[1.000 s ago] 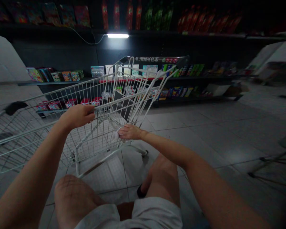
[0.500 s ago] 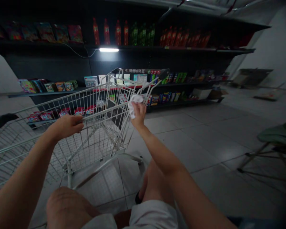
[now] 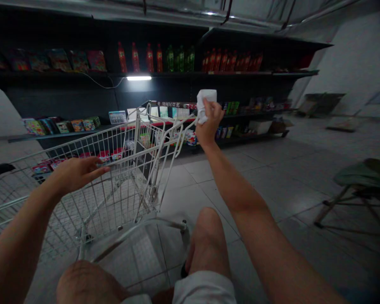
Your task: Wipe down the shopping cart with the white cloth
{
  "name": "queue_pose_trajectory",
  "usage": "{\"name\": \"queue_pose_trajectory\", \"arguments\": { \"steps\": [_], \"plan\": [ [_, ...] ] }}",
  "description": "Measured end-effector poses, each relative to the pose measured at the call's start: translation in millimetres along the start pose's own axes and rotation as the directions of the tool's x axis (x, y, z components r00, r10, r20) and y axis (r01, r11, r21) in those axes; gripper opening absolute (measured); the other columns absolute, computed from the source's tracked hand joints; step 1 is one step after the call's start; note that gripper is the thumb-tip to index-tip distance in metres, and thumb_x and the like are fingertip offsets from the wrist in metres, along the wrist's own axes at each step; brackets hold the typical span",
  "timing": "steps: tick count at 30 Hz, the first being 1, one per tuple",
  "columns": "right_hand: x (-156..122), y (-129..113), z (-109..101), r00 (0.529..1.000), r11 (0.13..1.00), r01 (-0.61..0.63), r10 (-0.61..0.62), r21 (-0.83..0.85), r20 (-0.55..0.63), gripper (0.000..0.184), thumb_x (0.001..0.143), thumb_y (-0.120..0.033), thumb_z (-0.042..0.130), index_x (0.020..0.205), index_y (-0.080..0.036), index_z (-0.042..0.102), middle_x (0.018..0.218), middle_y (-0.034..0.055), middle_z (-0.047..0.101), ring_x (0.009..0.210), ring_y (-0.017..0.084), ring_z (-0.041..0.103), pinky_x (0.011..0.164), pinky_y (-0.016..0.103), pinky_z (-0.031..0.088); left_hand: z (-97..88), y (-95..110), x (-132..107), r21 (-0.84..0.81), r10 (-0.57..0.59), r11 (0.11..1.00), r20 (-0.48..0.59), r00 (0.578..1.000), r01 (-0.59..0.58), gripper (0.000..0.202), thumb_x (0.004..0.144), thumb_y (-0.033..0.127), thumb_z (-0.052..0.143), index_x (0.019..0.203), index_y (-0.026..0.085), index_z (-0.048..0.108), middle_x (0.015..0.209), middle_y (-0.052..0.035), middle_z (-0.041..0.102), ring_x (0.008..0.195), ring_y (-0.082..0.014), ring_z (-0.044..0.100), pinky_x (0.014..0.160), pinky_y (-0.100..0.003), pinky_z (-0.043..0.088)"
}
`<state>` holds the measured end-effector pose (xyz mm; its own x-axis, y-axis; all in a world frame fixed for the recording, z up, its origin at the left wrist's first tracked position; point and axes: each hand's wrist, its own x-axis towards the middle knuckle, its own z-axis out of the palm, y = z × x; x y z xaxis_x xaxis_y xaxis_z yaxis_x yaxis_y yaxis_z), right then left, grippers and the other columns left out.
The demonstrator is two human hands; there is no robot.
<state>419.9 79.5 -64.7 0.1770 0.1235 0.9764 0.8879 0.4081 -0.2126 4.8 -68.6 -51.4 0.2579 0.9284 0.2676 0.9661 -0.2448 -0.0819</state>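
A metal shopping cart (image 3: 123, 169) stands in front of me, turned so its handle bar (image 3: 177, 104) is at the far right end. My left hand (image 3: 77, 172) lies over the near top rail of the basket, thumb and fingers stretched and apart. Bunched in my right hand (image 3: 211, 120) is a white cloth (image 3: 207, 99), pinched by the fingers at the right end of the handle bar. The cloth hides that end, so whether it touches the bar cannot be made out.
Behind the cart run dark shelves (image 3: 164, 75) with red bottles (image 3: 149, 58), green bottles (image 3: 180, 59) and boxed goods (image 3: 77, 126). A lit tube lamp (image 3: 139, 78) hangs there. A folding stool (image 3: 361, 181) stands at right on the tiled floor (image 3: 256, 181).
My right hand has moved up and right with the cloth, from the cart's side frame to the handle's end. The left hand's fingers have loosened on the rail. The view has tilted up slightly.
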Motion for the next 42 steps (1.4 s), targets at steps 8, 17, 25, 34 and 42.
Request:
{"name": "queue_pose_trajectory", "arguments": {
  "steps": [8, 17, 25, 34, 42],
  "plan": [
    [-87, -56, -3, 0.804, 0.871, 0.44, -0.491, 0.22, 0.336, 0.043, 0.091, -0.018, 0.053, 0.13, -0.035, 0.062, 0.119, 0.0045, 0.06, 0.114, 0.022, 0.05, 0.104, 0.04, 0.048, 6.0, 113, 76, 0.067, 0.19, 0.98, -0.046, 0.981, -0.187, 0.063, 0.098, 0.059, 0.02, 0.118, 0.018, 0.064, 0.097, -0.0145, 0.074, 0.09, -0.0296, 0.069, 0.071, -0.036, 0.043],
    [-131, -67, 24, 0.98, 0.979, 0.132, -0.152, 0.156, 0.125, 0.04, 0.094, -0.021, 0.049, 0.13, -0.031, 0.064, 0.126, 0.0083, 0.054, 0.117, 0.025, 0.046, 0.105, 0.045, 0.043, 11.3, 107, 90, 0.121, 0.23, 0.968, -0.071, 0.971, -0.22, 0.057, 0.097, 0.057, 0.025, 0.105, 0.019, 0.068, 0.078, -0.0104, 0.069, 0.076, -0.0252, 0.065, 0.065, -0.033, 0.038],
    [-326, -81, 15, 0.693, 0.887, 0.314, -0.458, 0.339, 0.556, 0.034, 0.089, -0.019, 0.062, 0.119, -0.033, 0.071, 0.113, 0.0025, 0.068, 0.101, 0.016, 0.055, 0.095, 0.032, 0.046, 15.5, 98, 93, 0.074, 0.26, 0.964, -0.1, 0.96, -0.254, 0.054, 0.096, 0.057, 0.029, 0.1, 0.02, 0.068, 0.066, -0.0072, 0.062, 0.067, -0.0226, 0.061, 0.063, -0.033, 0.035],
    [-216, -71, 15, 0.77, 0.943, 0.248, -0.332, 0.223, 0.546, 0.036, 0.096, -0.025, 0.053, 0.13, -0.032, 0.064, 0.121, 0.0076, 0.064, 0.118, 0.023, 0.048, 0.102, 0.038, 0.039, 15.9, 97, 83, 0.075, 0.217, 0.975, -0.117, 0.969, -0.209, 0.056, 0.095, 0.057, 0.029, 0.1, 0.018, 0.068, 0.067, -0.0088, 0.06, 0.066, -0.0227, 0.057, 0.062, -0.034, 0.031],
    [-286, -83, -28, 0.508, 0.829, -0.352, -0.22, 0.434, 0.833, 0.02, 0.092, -0.029, 0.059, 0.107, -0.022, 0.071, 0.112, 0.0059, 0.067, 0.102, 0.017, 0.06, 0.095, 0.035, 0.052, 16.0, 92, 76, 0.083, 0.216, 0.975, -0.107, 0.971, -0.207, 0.057, 0.096, 0.058, 0.027, 0.102, 0.019, 0.068, 0.069, -0.0089, 0.06, 0.065, -0.0219, 0.056, 0.06, -0.034, 0.028]
  ]
}}
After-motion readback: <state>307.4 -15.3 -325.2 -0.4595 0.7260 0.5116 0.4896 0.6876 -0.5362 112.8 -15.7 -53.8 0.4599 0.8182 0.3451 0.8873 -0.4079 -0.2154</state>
